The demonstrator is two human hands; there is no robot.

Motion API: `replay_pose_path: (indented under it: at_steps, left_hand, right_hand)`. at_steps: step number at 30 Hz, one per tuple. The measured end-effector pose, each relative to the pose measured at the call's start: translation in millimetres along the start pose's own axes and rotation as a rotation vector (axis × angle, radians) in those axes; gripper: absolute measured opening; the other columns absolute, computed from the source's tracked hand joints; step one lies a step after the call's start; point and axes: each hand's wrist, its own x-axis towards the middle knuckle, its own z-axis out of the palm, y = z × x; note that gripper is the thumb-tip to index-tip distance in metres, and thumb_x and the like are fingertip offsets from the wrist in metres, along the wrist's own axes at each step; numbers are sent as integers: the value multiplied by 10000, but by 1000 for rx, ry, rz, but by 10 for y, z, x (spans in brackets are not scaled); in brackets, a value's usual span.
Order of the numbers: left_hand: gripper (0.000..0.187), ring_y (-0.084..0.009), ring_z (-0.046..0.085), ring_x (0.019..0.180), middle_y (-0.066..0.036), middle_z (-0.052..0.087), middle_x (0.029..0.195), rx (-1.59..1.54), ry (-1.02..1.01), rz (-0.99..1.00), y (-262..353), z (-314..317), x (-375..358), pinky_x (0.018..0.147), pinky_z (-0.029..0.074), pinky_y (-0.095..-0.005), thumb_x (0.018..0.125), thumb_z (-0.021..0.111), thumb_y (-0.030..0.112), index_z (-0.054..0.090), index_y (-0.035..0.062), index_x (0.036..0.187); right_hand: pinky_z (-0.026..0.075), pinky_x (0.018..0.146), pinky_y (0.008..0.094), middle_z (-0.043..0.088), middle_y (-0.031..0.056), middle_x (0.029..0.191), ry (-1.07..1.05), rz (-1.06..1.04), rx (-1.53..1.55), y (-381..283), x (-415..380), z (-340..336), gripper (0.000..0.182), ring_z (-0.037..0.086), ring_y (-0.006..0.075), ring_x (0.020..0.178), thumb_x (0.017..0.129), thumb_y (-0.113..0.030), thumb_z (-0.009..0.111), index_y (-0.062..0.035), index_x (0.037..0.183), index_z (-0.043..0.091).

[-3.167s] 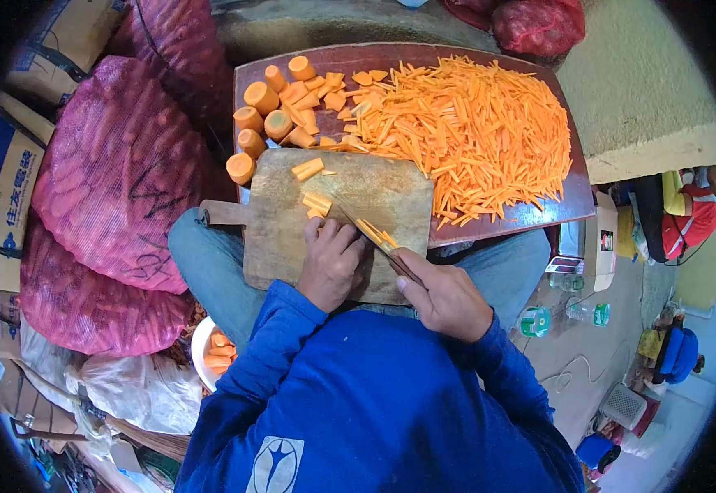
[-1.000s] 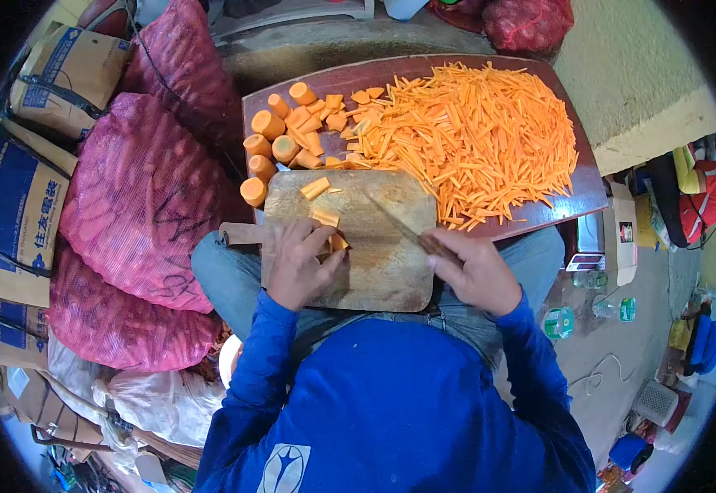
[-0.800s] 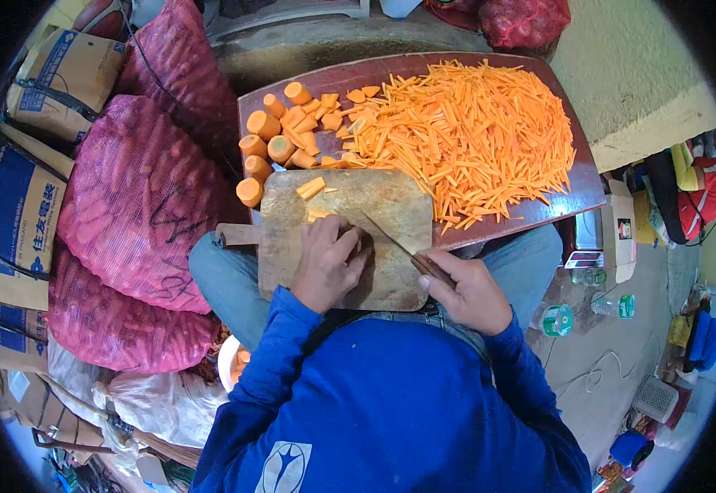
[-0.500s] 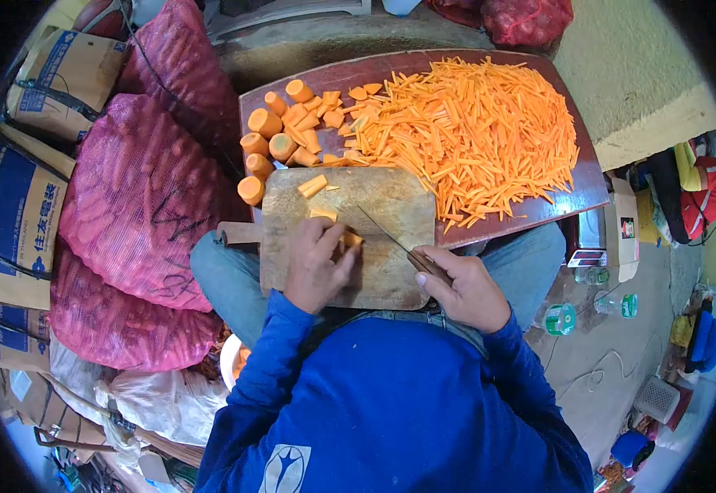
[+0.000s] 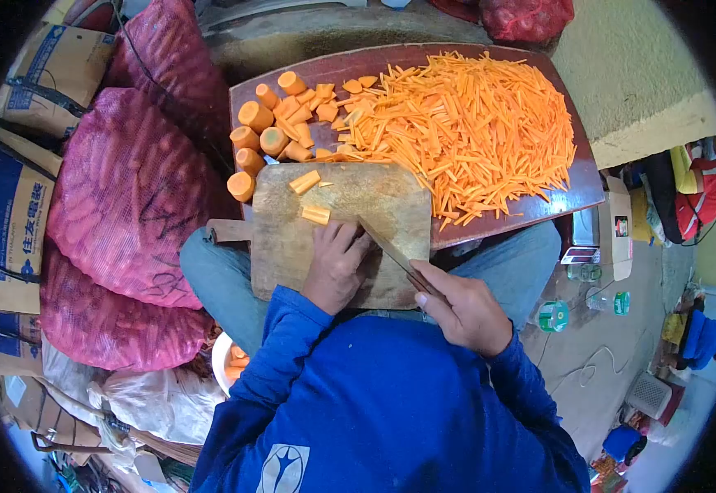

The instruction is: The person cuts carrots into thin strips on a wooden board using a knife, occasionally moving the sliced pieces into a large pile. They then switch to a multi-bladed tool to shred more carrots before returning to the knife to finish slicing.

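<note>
A worn wooden cutting board with a handle on its left lies across my lap, against the table edge. My left hand is on the board with its fingers bent and pressed together over a carrot piece, which the fingers now hide. My right hand grips a knife by its handle. The blade slants up and left, its tip beside my left fingertips. Just beyond those fingers lies a cut carrot chunk, with another carrot chunk farther up the board.
A dark red table bears a large heap of carrot sticks and several peeled carrot chunks. Pink mesh sacks and cardboard boxes stand at the left. A white bucket holding carrots is by my left arm.
My left fingers have drawn together and now cover the carrot piece that showed beside them. The knife blade has come nearer to them. The view has shifted slightly.
</note>
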Motion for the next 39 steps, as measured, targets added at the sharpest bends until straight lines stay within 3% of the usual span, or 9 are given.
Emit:
replay_pose_path:
  at_steps: [10,19,30,33,35,39]
  left_hand:
    - [384,-345,622,1098,-138,636,1137,-43,-15,0,-102,-3,8,942,466,-474,769,756,16,756,83,1147]
    - [358,-358,633,1122,-158,653,1162,-3,32,57,-33,-86,-175,931,503,-465,758,703,-35,742,13,1111]
    - [388,-367,605,1080,-155,650,1135,36,0,119,-100,-5,-86,950,531,-472,759,700,31,735,-46,1138]
    - [361,-370,608,1076,-173,649,1136,57,-1,166,-83,-20,-85,940,538,-478,773,693,44,729,-73,1113]
    - [350,-372,609,1072,-181,648,1137,58,-7,160,-49,-38,-66,944,539,-479,776,691,47,730,-79,1101]
    - [331,-373,616,1075,-189,654,1153,78,17,183,-41,-35,-46,951,545,-473,774,695,59,735,-82,1071]
  right_hand:
    - [609,813,457,769,267,1089,135,42,97,98,-25,-23,427,771,447,957,1016,-147,726,18,1402,648]
    - [598,783,458,765,257,1038,39,66,137,81,-58,21,413,769,440,913,1034,-177,708,6,1399,641]
    - [600,796,498,768,243,1114,-6,14,96,3,-42,22,430,747,470,963,1040,-191,697,-18,1425,619]
    - [594,772,526,768,242,1106,-52,-3,-46,-34,-63,-51,462,746,469,952,1048,-212,683,-38,1464,581]
    - [595,765,505,762,254,1096,-138,44,-215,-126,-55,-131,475,754,455,928,1023,-141,678,-21,1473,580]
    - [584,753,537,753,254,1097,-193,60,-290,-141,-4,-137,472,739,472,923,1037,-169,658,-41,1480,554]
